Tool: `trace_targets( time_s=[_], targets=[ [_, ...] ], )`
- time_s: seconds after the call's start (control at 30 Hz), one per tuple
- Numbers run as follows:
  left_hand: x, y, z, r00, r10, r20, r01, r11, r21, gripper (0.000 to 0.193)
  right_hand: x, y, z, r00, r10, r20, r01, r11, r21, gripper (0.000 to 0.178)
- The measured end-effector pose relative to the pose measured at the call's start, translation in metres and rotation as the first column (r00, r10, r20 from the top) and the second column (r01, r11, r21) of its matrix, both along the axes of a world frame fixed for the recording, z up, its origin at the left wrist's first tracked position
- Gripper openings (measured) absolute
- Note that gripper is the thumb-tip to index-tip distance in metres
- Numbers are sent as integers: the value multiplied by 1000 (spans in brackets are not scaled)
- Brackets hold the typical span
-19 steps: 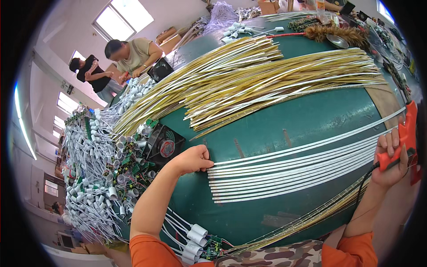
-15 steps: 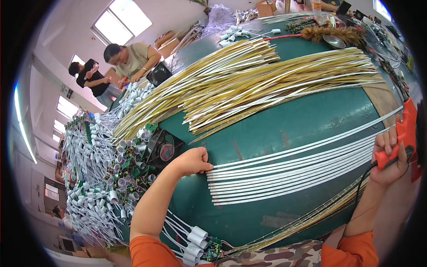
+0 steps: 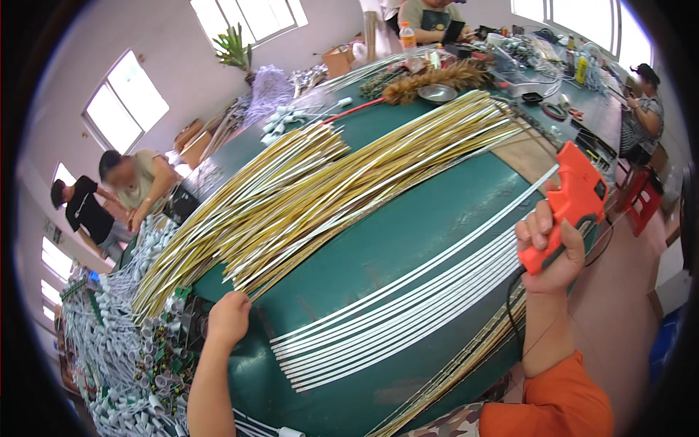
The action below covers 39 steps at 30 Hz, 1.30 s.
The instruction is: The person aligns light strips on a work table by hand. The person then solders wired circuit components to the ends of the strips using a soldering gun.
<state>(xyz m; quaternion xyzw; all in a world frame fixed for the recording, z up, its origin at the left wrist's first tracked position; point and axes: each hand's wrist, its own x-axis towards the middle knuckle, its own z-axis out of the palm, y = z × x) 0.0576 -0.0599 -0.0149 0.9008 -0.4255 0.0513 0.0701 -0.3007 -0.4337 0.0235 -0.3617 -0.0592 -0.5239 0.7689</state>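
My right hand (image 3: 555,251) is wrapped round the grip of an orange pistol-shaped power tool (image 3: 581,191) with a black cord, raised over the right ends of the white strips. Those long, thin LED strips (image 3: 408,313) lie side by side on the green table, the far one slightly apart. My left hand (image 3: 228,318) is closed, its back to me, at the near left tip of a heap of yellow and white strips (image 3: 364,182). What its fingers pinch, if anything, is hidden.
A mass of white-cabled lamp caps and green circuit boards (image 3: 116,349) covers the left side, beside a dark fan (image 3: 194,320). More strips (image 3: 466,357) run along the near edge. A metal bowl (image 3: 437,93) and feather duster (image 3: 419,84) lie far back. Other people sit around.
My left hand has left the end of the white strips and moved to the heap's tip. The tool stays in my right hand. The view has turned right, shifting the scene left.
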Motion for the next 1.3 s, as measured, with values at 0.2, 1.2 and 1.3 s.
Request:
trace_targets(
  time_s=[0.2, 1.2, 1.3],
  targets=[
    [-10, 7, 29, 366, -215, -906, -323, 883, -340, 9, -4, 0, 3, 997, -69, -21, 68, 998, -5, 56],
    [-23, 7, -5, 399, 251, -882, -282, 949, 143, 14, -3, -8, -8, 999, -4, -51, -2, 993, -116, 63],
    [-23, 0, 1, 441, 320, -839, -251, 941, 227, 18, -3, -8, -8, 999, -7, -51, 0, 993, -121, 63]
  ],
)
